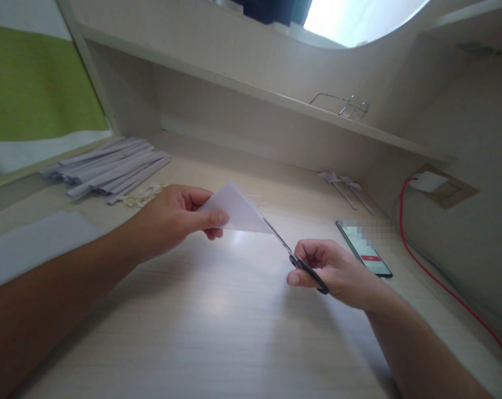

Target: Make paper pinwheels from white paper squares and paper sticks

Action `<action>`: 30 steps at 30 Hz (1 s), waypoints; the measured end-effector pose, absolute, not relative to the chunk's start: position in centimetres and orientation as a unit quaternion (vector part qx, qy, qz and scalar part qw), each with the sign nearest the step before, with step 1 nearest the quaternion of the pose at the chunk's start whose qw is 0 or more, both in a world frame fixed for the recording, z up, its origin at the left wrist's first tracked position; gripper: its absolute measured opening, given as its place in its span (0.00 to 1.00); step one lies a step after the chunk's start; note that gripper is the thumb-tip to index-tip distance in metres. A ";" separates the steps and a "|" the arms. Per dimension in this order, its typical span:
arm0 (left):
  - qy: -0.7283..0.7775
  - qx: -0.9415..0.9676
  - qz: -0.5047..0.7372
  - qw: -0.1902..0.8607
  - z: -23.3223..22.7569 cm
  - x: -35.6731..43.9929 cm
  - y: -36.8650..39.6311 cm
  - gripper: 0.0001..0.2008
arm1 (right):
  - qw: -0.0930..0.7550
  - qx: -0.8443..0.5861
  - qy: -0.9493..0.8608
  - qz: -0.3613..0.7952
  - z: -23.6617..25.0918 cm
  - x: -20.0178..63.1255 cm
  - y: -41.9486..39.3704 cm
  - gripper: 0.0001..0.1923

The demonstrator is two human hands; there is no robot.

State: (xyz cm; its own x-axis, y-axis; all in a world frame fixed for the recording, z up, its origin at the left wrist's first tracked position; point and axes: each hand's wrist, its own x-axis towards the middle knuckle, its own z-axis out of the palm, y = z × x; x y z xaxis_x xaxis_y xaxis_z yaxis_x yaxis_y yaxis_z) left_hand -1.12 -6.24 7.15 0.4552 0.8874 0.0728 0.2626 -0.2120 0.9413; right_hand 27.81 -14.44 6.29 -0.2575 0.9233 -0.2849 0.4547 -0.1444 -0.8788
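Between thumb and fingers, my left hand (192,213) pinches a white folded piece of paper (244,213), held above the desk with one corner pointing right. My right hand (331,271) grips a pair of scissors (307,269) with black handles, its thumb and fingers about the loops. The scissor blades lie at the paper's right corner and along its upper right edge; whether they are fully closed I cannot tell. Under both hands is the pale wooden desk top (217,332).
A pile of folded paper strips (113,166) lies at the back left, with small pale pieces (145,195) beside it. White sheets (42,238) are under my left forearm. A phone (365,249), two paper-topped sticks (350,191), a red cable (437,280) and glasses (350,106) are to the right.
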 end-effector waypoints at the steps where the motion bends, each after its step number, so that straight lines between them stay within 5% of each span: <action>1: 0.408 0.705 0.327 0.479 7.2 -1.1 -6.3 0.11 | 0.233 -0.564 -0.613 0.502 6.3 27.8 -14.4 0.25; 30: 0.373 0.736 0.273 0.494 6.5 -0.2 -7.0 0.15 | 0.195 -0.569 -0.603 0.524 5.7 27.3 -14.4 0.19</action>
State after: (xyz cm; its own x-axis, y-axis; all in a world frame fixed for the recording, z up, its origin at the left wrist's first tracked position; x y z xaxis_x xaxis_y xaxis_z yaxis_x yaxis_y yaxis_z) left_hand -0.20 -7.04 6.54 0.5719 0.8196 0.0336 0.2799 -0.2335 0.9312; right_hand 27.27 -14.45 5.75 -0.2764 0.8901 -0.3625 0.4818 -0.1980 -0.8536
